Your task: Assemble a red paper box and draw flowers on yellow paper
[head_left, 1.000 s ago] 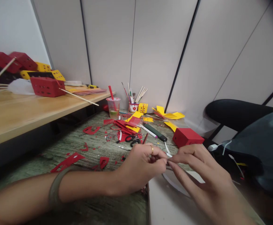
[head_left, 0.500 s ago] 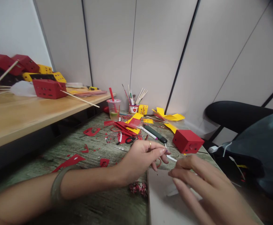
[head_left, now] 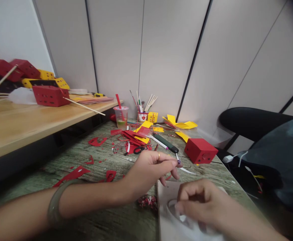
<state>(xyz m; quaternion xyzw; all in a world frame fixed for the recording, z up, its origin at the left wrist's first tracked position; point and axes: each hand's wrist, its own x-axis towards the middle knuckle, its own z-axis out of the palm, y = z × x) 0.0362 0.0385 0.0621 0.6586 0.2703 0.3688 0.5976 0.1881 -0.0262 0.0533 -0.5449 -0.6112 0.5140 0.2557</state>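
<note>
My left hand (head_left: 156, 167) is pinched at the thumb and forefinger on a small purple piece (head_left: 179, 161), with a white strip (head_left: 186, 171) just beyond it. Over a pale board (head_left: 164, 214) at the lower right, my right hand (head_left: 199, 201) is closed and blurred; a roll of clear tape (head_left: 173, 207) seems to be at its fingertips, though the blur hides the details. A red box (head_left: 201, 151) sits beyond both hands. Left of the board lies a small pink and red cluster (head_left: 148, 201).
Red paper scraps (head_left: 72, 174), black-handled scissors (head_left: 138, 150), a green cutter (head_left: 166, 142) and a drink cup (head_left: 121, 117) lie or stand on the table. A wooden shelf (head_left: 41, 127) holds red and yellow boxes at left. A black chair (head_left: 247, 122) is at right.
My right hand has closed and shifted slightly left and down over the board, its spread fingers now curled. My left hand stays nearly where it was. The view has shifted slightly.
</note>
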